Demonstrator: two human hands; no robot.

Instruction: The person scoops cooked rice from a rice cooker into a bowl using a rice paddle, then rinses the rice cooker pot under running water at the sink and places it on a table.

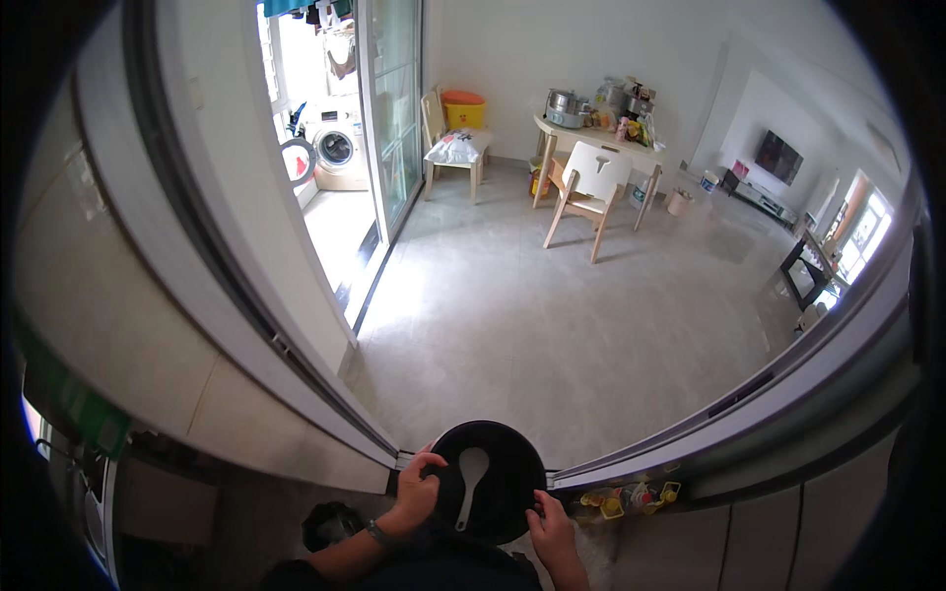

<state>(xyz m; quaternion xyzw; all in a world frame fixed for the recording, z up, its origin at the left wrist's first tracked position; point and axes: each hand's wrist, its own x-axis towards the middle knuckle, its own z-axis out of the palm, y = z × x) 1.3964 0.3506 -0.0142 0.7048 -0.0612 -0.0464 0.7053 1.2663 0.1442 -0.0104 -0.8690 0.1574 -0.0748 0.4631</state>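
Note:
Between my two hands is a round black pot, seen from above and held close in front of my body. A white rice paddle lies inside it, its broad end pointing away from me. My left hand grips the pot's left rim, with a dark band around the wrist. On the opposite side, my right hand has its fingers on the right rim. The pot's underside and the fingertips beneath it are hidden.
I stand at a sliding-door frame. Beyond lies a grey tiled floor. A white chair stands by a table holding a steamer. Bottles stand low at right; a black bin is at left.

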